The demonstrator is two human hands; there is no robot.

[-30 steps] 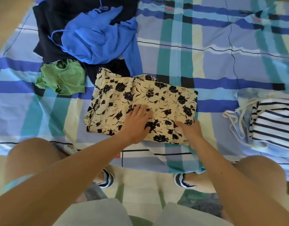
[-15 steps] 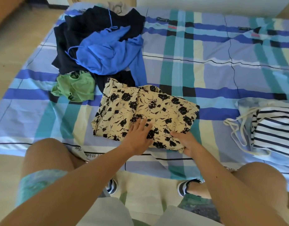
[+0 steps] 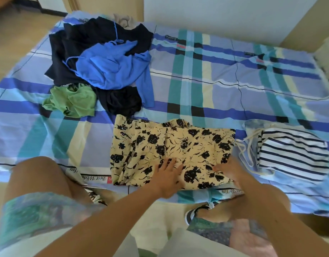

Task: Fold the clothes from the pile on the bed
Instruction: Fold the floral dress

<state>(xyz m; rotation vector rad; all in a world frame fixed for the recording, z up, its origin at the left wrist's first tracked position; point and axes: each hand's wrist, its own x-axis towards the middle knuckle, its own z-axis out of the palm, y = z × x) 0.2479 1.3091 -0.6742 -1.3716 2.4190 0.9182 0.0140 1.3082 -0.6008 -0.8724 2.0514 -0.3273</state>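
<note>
Holds the cream floral garment (image 3: 171,145) flat on the bed (image 3: 215,86) at lower centre with the left hand (image 3: 168,179), fingers spread wide; touches its lower right edge with the right hand (image 3: 228,171), fingers too blurred to tell whether gripping. Looks early on: shows one striped garment (image 3: 291,154) folded at right, leaves the pile (image 3: 104,67) of blue, black and green clothes at upper left. Reads "Best Wis…" and "To You", upside down, on the sheet hem (image 3: 94,178)

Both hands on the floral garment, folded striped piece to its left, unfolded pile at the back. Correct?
Wrong side: in the head view the folded striped piece sits to the right of the floral garment. Both the left hand and right hand are on it; the unfolded pile is at the back.
</note>
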